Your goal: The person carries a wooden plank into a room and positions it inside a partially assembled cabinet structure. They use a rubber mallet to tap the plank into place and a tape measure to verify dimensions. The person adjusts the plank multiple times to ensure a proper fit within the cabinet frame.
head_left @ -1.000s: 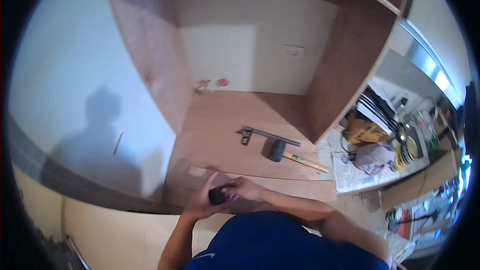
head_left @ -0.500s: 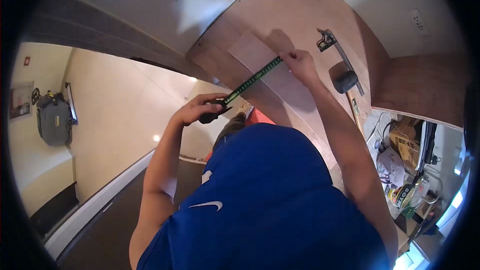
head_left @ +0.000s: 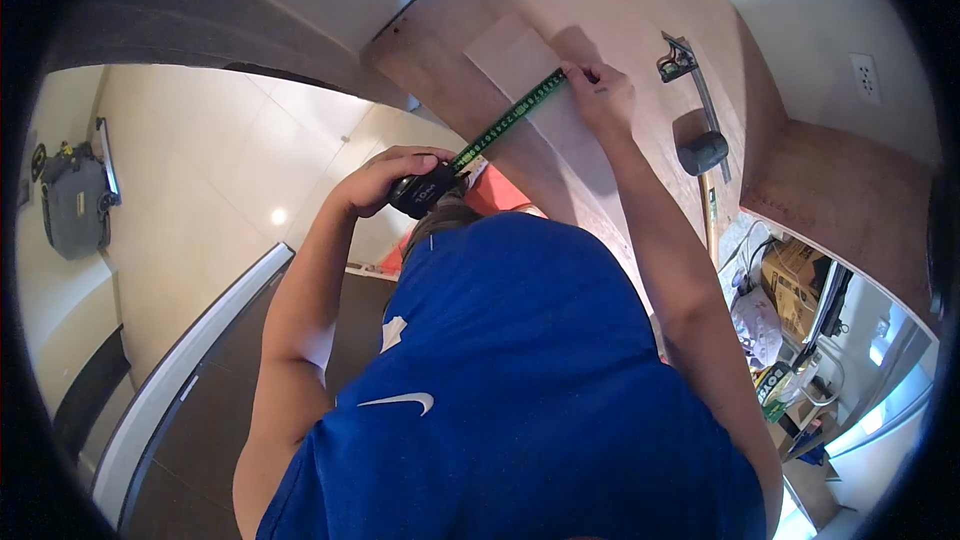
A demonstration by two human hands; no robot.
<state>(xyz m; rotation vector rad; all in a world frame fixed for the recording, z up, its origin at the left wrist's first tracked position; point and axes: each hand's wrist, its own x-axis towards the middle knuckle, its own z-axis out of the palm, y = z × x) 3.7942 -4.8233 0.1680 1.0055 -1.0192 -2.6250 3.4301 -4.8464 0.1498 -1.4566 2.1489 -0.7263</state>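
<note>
My left hand (head_left: 375, 178) is wrapped round the black case of a tape measure (head_left: 422, 192), with the thumb on top. From the case a green-black tape blade (head_left: 512, 118) runs out, slanting up to the right. My right hand (head_left: 605, 100) pinches its far end between thumb and fingers. The stretched blade is held over a large wooden panel (head_left: 600, 0), across a paler thin board (head_left: 505, 52) lying on it. Right of my right hand, a combination square (head_left: 678, 60) and a mallet with a black head (head_left: 702, 153) lie on the panel.
An upright wooden board (head_left: 840, 170) and a wall with a socket (head_left: 865, 78) bound the right side. Below them are a cardboard box (head_left: 795, 275) and mixed clutter. A dark grey bag-like case (head_left: 75, 202) stands at far left, beyond pale floor tiles (head_left: 220, 180).
The view has shifted, and both hands sit higher in it. The tape case has turned so its flat side shows more. The blade stays stretched between my hands, at about the same length.
</note>
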